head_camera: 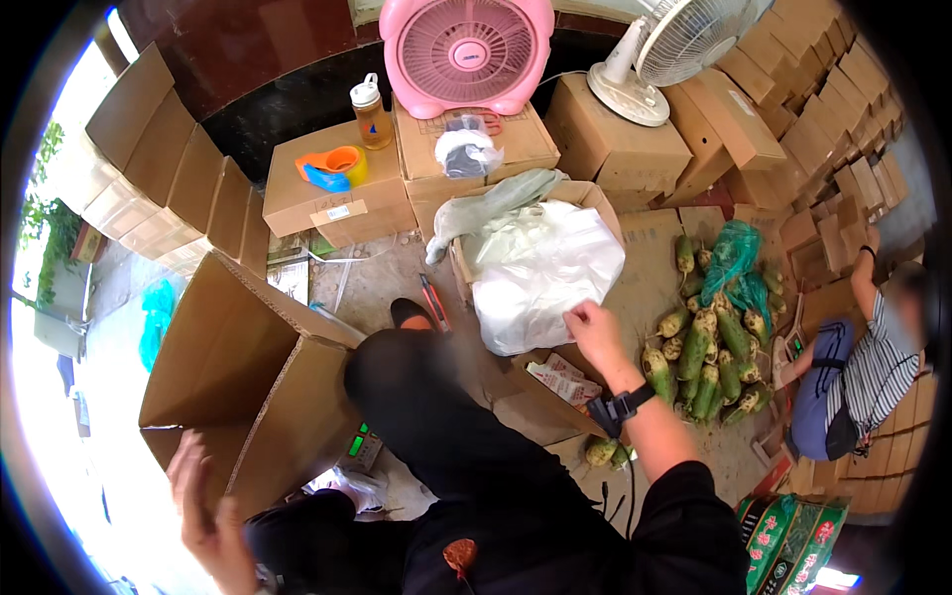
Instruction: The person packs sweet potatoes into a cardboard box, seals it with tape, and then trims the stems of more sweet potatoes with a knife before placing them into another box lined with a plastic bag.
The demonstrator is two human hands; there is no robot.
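My left hand (199, 513) is raised at the lower left with fingers apart, holding nothing. It overlaps the edge of an open, upright cardboard box (223, 349) whose inside faces me. My right hand (597, 336), wearing a black wrist strap, has its fingers curled at the edge of a heap of white plastic bags (547, 275). Whether its fingertips pinch a bag is unclear. The heap fills a cardboard carton (604, 212). Under my right forearm, a smaller box (539, 394) contains packets with red print (565, 378).
Green radishes (703, 357) lie piled at right beside a crouching person (855, 372). A utility knife (435, 301) rests near my shoe; a scale (363, 448) stands by my knee. Behind are a tape dispenser (331, 167), bottle (370, 111), pink fan (468, 56), and white fan (632, 74).
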